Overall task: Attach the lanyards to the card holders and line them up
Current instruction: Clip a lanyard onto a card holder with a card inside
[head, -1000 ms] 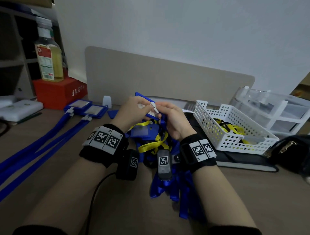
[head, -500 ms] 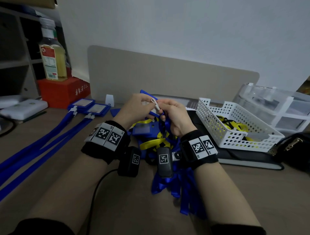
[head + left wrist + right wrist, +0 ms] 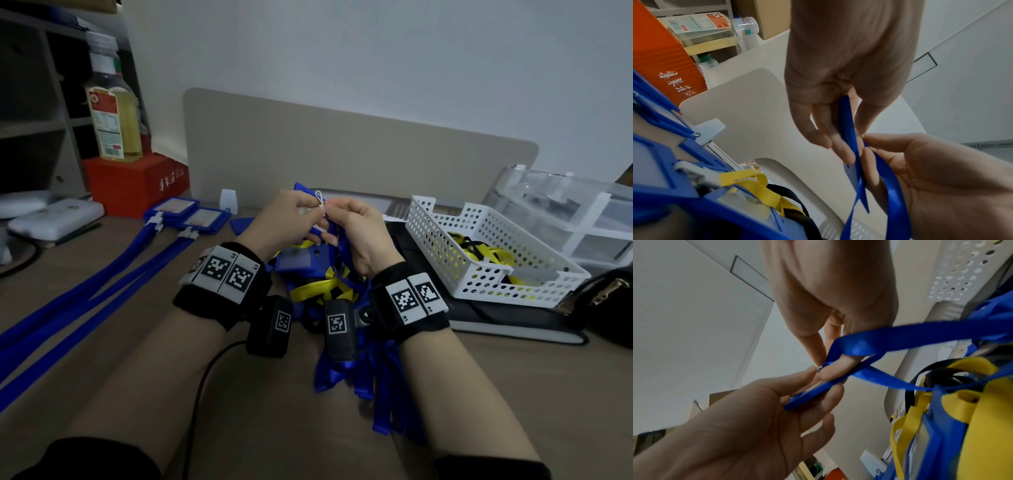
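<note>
The left hand (image 3: 289, 219) holds a flat, hard blue card holder (image 3: 849, 128) by its edge, pinched between the thumb and the fingers. The card holder is thin and smooth like plastic. In the left wrist view its long side runs along the fingers, and one corner sticks out past the fingertips.

The right hand (image 3: 359, 226) pinches the end of a blue lanyard (image 3: 890, 340) right beside the left fingertips, so the two hands touch. The lanyard is a soft, flat, shiny ribbon. It loops around the right fingers and then trails away toward the wrist and down to the desk. A small white plastic clip (image 3: 320, 202) pokes up between the two thumbs, with its little loop pointing up.

Under both hands lies a messy pile (image 3: 329, 284) of blue and yellow ribbons and more blue card holders.

Out past the left hand, two finished card holders (image 3: 186, 214) lie flat side by side, and their long blue straps run back toward the person. Beside the right hand sits a white plastic basket (image 3: 442, 219) full of round holes, with yellow ribbons inside.
</note>
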